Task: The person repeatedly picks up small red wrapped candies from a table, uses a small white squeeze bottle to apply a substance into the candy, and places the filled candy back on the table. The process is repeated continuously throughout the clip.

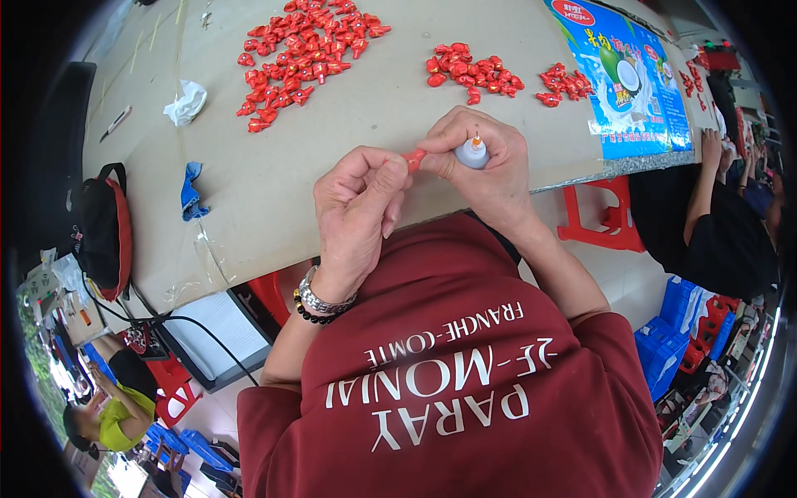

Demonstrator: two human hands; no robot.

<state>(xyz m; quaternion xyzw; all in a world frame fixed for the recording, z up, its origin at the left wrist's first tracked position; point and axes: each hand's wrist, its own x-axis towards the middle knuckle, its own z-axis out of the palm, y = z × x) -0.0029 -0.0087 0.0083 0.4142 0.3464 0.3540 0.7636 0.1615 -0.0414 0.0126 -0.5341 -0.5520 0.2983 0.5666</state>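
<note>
Between my two hands, above the near part of the table, is a small red plastic piece (413, 159). My left hand (362, 192) pinches its left end with thumb and fingertips. The thumb and forefinger of my right hand (491, 170) meet at its other end. That same right hand also keeps a white squeeze bottle (472, 153) with a thin orange-based tip in its curled fingers, tip pointing up. Much of the red piece is covered by my fingertips. Beyond my hands lies a small heap of red pieces (471, 70) of similar colour.
A larger heap of red pieces (295, 62) spreads at the far left, a smaller one (566, 85) at right beside a blue printed sheet (635, 83). Crumpled tissue (186, 103), a pen (116, 123), a blue scrap (192, 192) and a black-red bag (106, 232) lie left. Another person's arm (702, 183) rests at right.
</note>
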